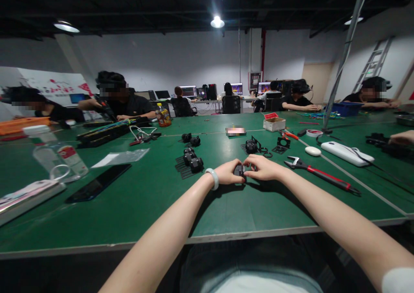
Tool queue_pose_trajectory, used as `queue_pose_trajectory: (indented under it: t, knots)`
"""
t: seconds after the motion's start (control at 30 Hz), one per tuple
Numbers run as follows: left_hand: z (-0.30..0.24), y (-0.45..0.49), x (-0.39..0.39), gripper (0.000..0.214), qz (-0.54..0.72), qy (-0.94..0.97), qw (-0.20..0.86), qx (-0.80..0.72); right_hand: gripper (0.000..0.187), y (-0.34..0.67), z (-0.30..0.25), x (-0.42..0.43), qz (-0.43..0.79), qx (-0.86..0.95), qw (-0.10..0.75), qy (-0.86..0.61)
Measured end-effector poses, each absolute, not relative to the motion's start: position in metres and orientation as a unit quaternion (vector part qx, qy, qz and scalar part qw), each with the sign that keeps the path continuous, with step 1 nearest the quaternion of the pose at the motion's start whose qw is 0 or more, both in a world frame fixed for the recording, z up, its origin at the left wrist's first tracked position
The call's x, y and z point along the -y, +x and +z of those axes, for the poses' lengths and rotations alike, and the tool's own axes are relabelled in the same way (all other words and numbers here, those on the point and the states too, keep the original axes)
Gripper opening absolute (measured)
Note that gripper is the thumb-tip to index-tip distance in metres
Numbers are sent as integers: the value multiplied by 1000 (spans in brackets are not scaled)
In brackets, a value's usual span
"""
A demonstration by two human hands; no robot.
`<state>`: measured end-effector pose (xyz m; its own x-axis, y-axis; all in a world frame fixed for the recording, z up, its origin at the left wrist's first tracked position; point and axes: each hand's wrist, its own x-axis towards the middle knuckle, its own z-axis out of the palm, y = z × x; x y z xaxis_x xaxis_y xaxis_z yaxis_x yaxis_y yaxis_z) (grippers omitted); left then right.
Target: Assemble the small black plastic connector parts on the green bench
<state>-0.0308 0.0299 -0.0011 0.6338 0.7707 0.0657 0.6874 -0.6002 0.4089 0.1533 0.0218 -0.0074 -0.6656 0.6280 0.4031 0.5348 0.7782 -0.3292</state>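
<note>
Just above the green table, a small black plastic part (239, 171) sits between my hands, partly hidden by the fingers. My left hand (229, 171), with a pale bangle at the wrist, is closed on its left side. My right hand (261, 167) is closed against its right side, thumb and forefinger curled in. Beyond them lie a black camera-like part (251, 146) and black rings (267, 154). Left of my hands are black finned parts (194, 163), with a similar black pair (191, 140) farther back.
An adjustable wrench (323, 175) with red-and-black handle lies right, near a white mouse (312, 151) and white power strip (347, 153). Left are a black phone (98, 184), a clear bottle (56, 153) and a plastic bag (121, 158). A metal pole (344, 56) stands right; co-workers sit around.
</note>
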Motion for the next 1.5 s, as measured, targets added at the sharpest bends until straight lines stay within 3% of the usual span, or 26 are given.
queue_pose_trajectory:
  t: [0.2, 0.93, 1.5]
  knots:
    - [0, -30, -28, 43, 116, 884, 180, -416, 19, 152, -7, -22, 97, 910, 249, -318]
    - [1, -30, -26, 43, 114, 884, 171, -419, 24, 152, -13, -30, 138, 901, 246, -328]
    - [2, -29, -26, 45, 116, 875, 204, -423, 32, 148, -26, -41, 249, 858, 242, -378]
